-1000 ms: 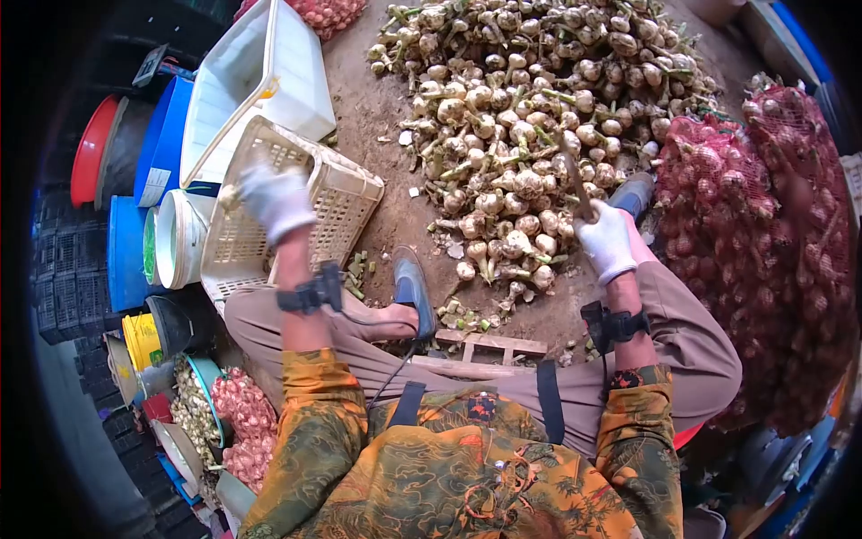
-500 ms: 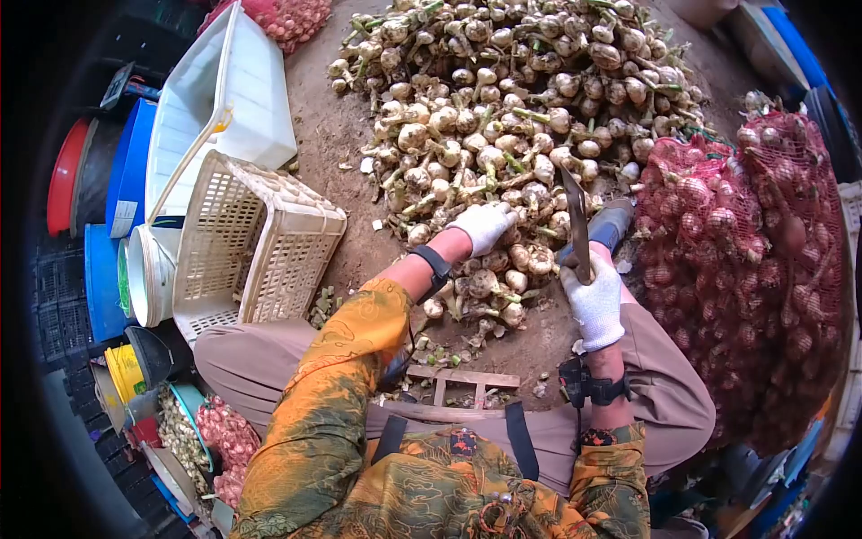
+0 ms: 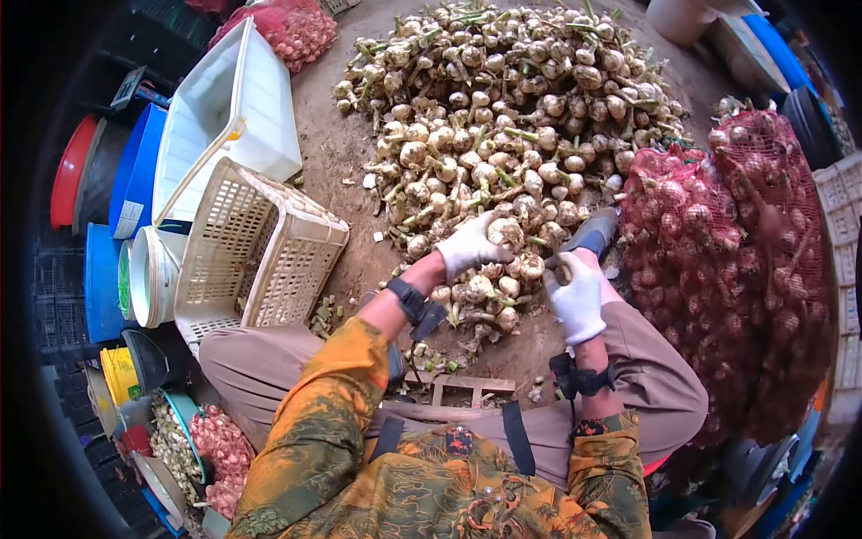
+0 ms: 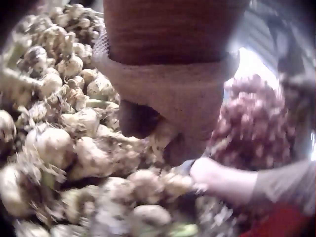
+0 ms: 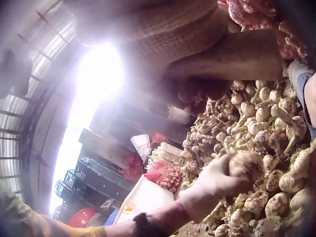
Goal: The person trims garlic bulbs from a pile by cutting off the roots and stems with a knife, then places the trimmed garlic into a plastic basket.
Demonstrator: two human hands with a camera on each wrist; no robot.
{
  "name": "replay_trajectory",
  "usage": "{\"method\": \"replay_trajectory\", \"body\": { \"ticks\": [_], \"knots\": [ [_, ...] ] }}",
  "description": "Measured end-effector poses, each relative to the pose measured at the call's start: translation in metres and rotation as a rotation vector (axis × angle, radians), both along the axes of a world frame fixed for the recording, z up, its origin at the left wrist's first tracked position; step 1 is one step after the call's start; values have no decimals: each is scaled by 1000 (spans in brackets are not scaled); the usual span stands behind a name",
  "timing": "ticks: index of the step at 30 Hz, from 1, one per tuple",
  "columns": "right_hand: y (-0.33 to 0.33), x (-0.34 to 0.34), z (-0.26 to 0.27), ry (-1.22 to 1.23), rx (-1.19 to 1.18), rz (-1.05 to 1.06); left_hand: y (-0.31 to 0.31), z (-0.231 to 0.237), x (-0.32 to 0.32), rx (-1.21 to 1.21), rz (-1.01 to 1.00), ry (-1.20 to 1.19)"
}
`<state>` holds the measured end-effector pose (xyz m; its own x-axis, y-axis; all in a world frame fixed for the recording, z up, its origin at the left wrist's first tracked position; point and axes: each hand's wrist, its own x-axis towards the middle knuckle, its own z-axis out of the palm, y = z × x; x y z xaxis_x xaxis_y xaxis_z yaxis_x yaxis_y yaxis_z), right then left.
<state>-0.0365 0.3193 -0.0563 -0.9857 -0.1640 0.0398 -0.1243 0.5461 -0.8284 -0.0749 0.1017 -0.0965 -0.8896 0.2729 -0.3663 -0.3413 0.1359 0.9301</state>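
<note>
In the head view, the left hand point(image 3: 467, 248), gloved in white, reaches up and across to the right, over the low part of a big garlic heap point(image 3: 503, 126) on the floor point(image 3: 323, 162). Its fingers hold one fat bulb point(image 3: 506, 234) near the close end of the heap. The bulb looks round, and I cannot tell which way its stem points. The right hand point(image 3: 576, 298), also gloved, is a bit lower and to the right. Its fingers are curled round a brown knife point(image 3: 563, 272), and only a small bit peeks out here.

In the left wrist view, the left hand hangs down from the top. It is dark and blurry, so I cannot tell from here what the fingers hold. A red net bag point(image 4: 254, 123) stands at the right.

In the right wrist view, the knife looks flat. Its long side runs nearly level, from the right hand out to the right. Lower down, the left hand comes in from the bottom left and grips the bulb.
</note>
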Motion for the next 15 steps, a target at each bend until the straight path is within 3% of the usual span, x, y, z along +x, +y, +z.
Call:
{"method": "replay_trajectory", "body": {
  "ticks": [2, 3, 4, 6, 7, 8, 10, 15],
  "knots": [
    [-10, 7, 7, 25, 152, 89, -3, 40, 17, -52, -47, 91],
    [-15, 11, 9, 105, 202, 130, -10, 25, 18, -119, -148, 120],
    [-20, 16, 10, 184, 252, 171, -16, 26, 25, -28, -229, 13],
    [-27, 25, 20, 229, 302, 226, -10, 37, 50, 503, 244, -85],
    [-28, 29, 26, 273, 361, 275, -17, 34, 48, 170, -11, 206],
    [-29, 32, 30, 271, 356, 277, -18, 46, 43, -77, -93, 257],
    [-31, 37, 39, 298, 412, 340, -16, 66, 55, -99, -33, 304],
    [-37, 50, 49, 318, 447, 410, -27, 32, 68, -260, 29, 483]
  ]
}}
